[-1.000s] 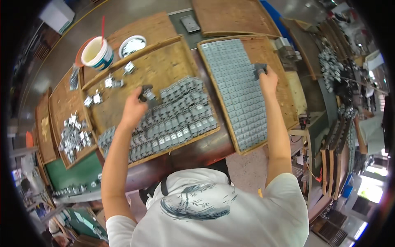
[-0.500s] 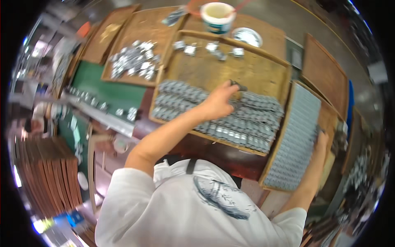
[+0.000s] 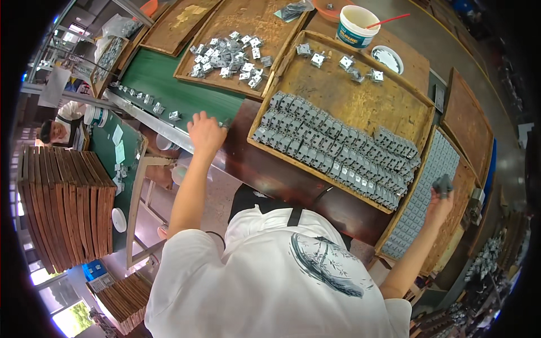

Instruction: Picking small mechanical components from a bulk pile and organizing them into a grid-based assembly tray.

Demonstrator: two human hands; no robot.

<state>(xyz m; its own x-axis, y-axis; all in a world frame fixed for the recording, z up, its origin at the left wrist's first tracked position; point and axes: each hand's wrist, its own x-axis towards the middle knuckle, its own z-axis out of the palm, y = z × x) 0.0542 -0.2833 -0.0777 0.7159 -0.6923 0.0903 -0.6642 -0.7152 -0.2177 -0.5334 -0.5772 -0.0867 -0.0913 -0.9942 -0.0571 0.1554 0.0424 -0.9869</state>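
My left hand (image 3: 207, 133) reaches palm down over the near end of the green conveyor belt (image 3: 217, 97). Its fingers are stretched forward, and a small metal piece (image 3: 225, 123) shows beside the thumb side. Held in my right hand (image 3: 439, 207) is a dark grey metal part (image 3: 443, 185), above the tray of grey blocks (image 3: 416, 205) at the right. Between my hands lies a wooden tray (image 3: 322, 176) with rows of grey metal parts (image 3: 332, 143) in its near half. A few loose silvery parts (image 3: 346, 62) sit along its far side.
Silvery parts stand along the belt's metal edge rail (image 3: 152, 120). Another wooden tray (image 3: 191, 66) carries a heap of parts (image 3: 231, 56). A white bucket (image 3: 356, 28) with a red stick and a round dish (image 3: 387, 59) stand behind. Stacked wooden boards (image 3: 67, 208) and a person (image 3: 62, 127) are at the left.
My left hand has left the rows in the middle tray and swung left to the belt. My right hand shows the dark part lifted over the right tray. The view has shifted left.
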